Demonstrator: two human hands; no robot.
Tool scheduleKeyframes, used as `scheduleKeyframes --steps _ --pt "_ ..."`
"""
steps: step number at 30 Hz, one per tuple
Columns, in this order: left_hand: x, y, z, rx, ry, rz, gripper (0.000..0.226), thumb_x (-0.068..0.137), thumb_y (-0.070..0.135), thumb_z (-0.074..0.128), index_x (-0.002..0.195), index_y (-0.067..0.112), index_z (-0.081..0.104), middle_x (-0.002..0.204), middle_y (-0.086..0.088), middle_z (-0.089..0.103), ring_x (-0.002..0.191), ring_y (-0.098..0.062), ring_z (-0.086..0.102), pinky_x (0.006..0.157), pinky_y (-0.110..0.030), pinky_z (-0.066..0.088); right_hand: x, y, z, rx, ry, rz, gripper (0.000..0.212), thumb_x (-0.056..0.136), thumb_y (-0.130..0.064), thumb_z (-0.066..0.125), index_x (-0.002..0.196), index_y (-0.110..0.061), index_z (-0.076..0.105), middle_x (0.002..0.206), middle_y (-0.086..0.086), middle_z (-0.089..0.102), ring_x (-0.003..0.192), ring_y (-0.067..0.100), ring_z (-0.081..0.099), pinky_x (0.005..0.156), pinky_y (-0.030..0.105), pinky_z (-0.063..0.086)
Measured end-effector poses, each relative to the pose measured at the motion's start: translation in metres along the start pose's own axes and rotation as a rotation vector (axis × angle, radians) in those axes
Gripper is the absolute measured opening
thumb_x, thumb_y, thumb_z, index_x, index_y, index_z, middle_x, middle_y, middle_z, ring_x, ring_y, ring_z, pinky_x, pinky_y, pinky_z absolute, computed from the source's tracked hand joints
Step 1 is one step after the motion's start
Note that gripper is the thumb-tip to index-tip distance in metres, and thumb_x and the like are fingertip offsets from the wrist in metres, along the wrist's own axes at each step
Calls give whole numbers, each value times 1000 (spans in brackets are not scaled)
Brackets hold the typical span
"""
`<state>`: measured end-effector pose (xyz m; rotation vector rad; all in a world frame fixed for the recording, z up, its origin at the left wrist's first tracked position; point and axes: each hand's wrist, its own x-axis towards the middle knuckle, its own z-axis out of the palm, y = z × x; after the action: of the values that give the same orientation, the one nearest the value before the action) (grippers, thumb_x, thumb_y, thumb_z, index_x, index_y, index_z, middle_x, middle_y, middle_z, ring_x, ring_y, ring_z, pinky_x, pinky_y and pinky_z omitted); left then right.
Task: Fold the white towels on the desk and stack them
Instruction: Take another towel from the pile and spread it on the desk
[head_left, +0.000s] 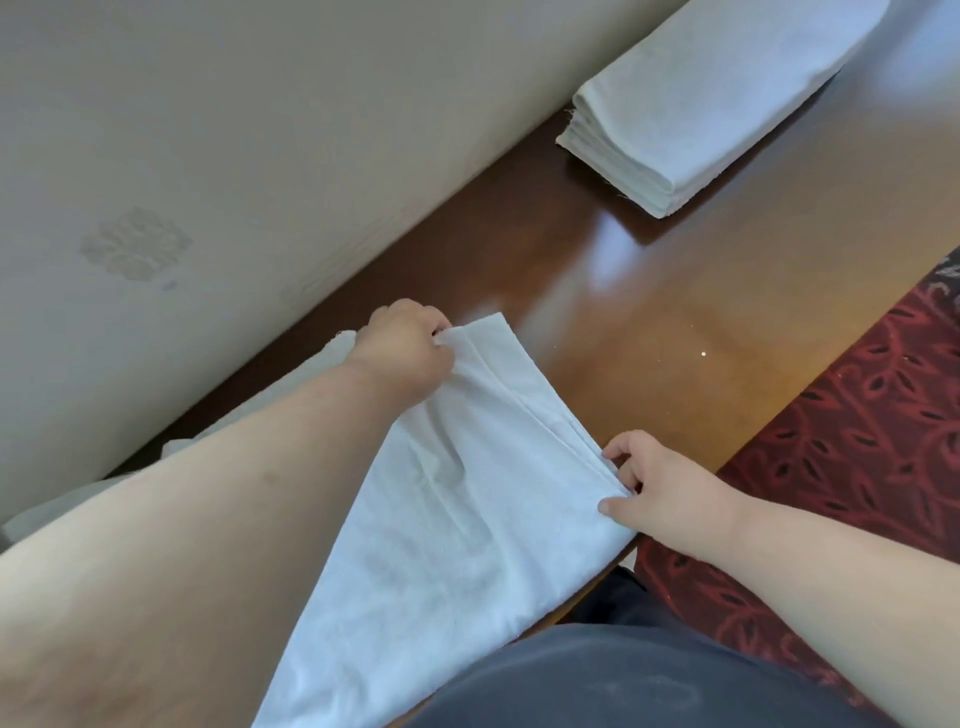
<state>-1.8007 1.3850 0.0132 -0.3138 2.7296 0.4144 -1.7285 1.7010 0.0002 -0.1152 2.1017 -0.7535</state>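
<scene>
A white towel (457, 519) lies doubled over on the brown wooden desk (649, 312), its lower end hanging past the near edge over my lap. My left hand (405, 353) pinches the towel's far corner. My right hand (660, 488) pinches the near corner at the desk's edge, layers held together between thumb and fingers. A neat stack of folded white towels (696, 104) rests at the far end of the desk, against the wall. More loose white cloth (291, 384) shows behind my left forearm, mostly hidden.
A beige wall (208, 156) runs along the desk's far side. Red patterned carpet (857, 441) lies beyond the desk's right edge. Bare polished wood stretches between the held towel and the stack.
</scene>
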Motion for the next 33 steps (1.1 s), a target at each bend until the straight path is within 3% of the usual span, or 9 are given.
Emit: scheduleKeyframes --steps 3,5,9,16,20,24,26,29,33 --pt "17 15 0 -31 -149 -15 39 87 48 55 124 35 56 118 9 60 106 -21 59 92 -39 49 -1 -2 0 -152 -16 56 37 81 -51 75 104 -34 51 88 -9 63 73 5 60 58 21 42" --pt "27 21 1 80 -264 36 36 87 51 60 116 30 56 109 7 63 94 -19 61 81 -35 51 -2 -4 -3 -292 -20 68 32 82 -57 69 90 -31 53 84 -9 62 72 6 58 59 25 42" --pt "34 16 -7 -53 -173 117 20 87 45 55 81 26 57 80 3 61 75 -20 62 60 -32 46 -4 -5 -8 -282 1 -20 30 85 -44 69 76 -27 45 70 -8 53 56 4 45 52 21 35" --pt "41 -25 -29 -269 -8 61 17 92 44 56 83 31 52 70 3 62 64 -16 59 54 -31 42 -6 -11 -21 -299 66 -79 32 92 -45 63 113 -41 39 96 -19 52 73 -2 57 57 15 40" --pt "54 -19 -33 -106 -31 59 26 98 36 55 84 15 51 77 -11 60 69 -30 56 61 -37 42 3 -24 -20 -452 77 -124 28 103 -44 47 85 -24 45 87 -6 57 82 16 60 70 29 45" --pt "74 -17 -44 82 -9 1 31 104 31 48 102 1 59 100 -26 63 91 -39 60 73 -37 41 7 -23 -24 -623 -103 -287 32 108 -36 41 123 -15 60 147 -3 50 127 18 53 105 28 40" --pt "85 -19 -46 133 -28 -25 35 105 30 46 110 -1 62 108 -28 62 98 -41 60 78 -37 42 2 -14 -23 -546 -91 -315 21 106 -34 48 104 -21 64 160 -16 31 135 11 44 109 23 34" --pt "92 -15 -44 234 -27 -14 35 104 30 48 120 3 63 118 -27 58 101 -42 57 86 -40 45 -6 -4 -21 -450 -28 -339 34 99 -34 57 71 -35 38 157 -20 33 108 -9 50 91 13 38" --pt "74 -11 -29 278 -25 334 46 94 20 59 138 30 53 125 -11 46 107 -32 50 92 -38 45 -1 -1 -15 -261 30 -304 11 96 -40 63 100 -30 64 145 -23 40 81 -23 47 72 2 33"
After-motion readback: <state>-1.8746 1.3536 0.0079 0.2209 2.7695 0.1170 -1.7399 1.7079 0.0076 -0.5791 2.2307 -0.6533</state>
